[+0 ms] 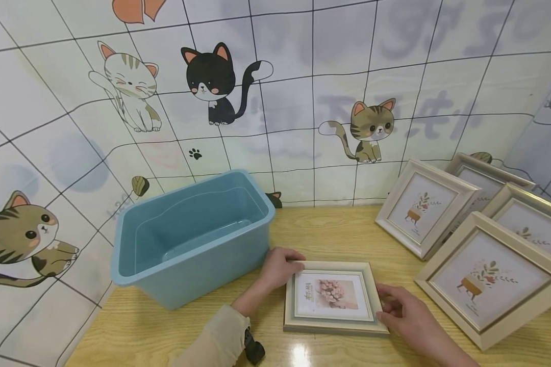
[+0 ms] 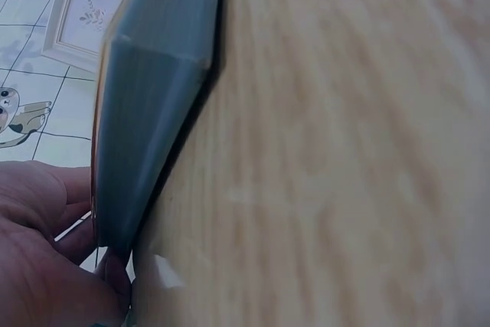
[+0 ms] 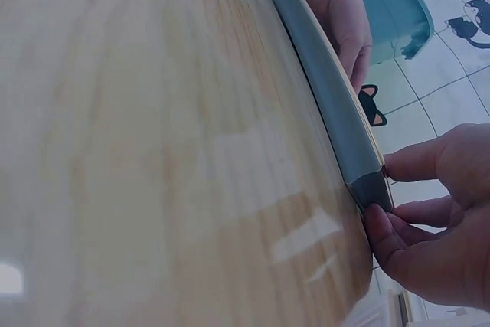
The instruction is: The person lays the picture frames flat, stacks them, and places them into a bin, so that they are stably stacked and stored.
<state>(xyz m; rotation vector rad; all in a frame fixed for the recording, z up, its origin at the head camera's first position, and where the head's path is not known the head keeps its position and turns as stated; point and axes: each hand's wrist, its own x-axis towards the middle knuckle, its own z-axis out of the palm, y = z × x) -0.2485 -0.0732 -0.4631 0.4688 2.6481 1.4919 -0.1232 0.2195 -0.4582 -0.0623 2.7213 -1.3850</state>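
A cream picture frame (image 1: 332, 293) lies face up on the wooden table, its pink flower print and lettering turned sideways. My left hand (image 1: 280, 266) holds it at the far left corner. On the opposite side, my right hand (image 1: 406, 313) pinches the right edge. From the left wrist, the frame's grey-green side (image 2: 145, 135) shows close over the table, with the left hand's fingers (image 2: 73, 246) at its corner. The right wrist view has the right hand's thumb and fingers (image 3: 417, 162) around the near corner of the same frame (image 3: 333, 97).
A blue plastic bin (image 1: 193, 255) with nothing in it stands left of the frame against the wall. Several standing frames (image 1: 491, 275) with potted-plant prints crowd the table's right side. Behind hangs a gridded cat-pattern wall covering (image 1: 294, 102). A black strap (image 1: 253, 349) sits by the left cuff.
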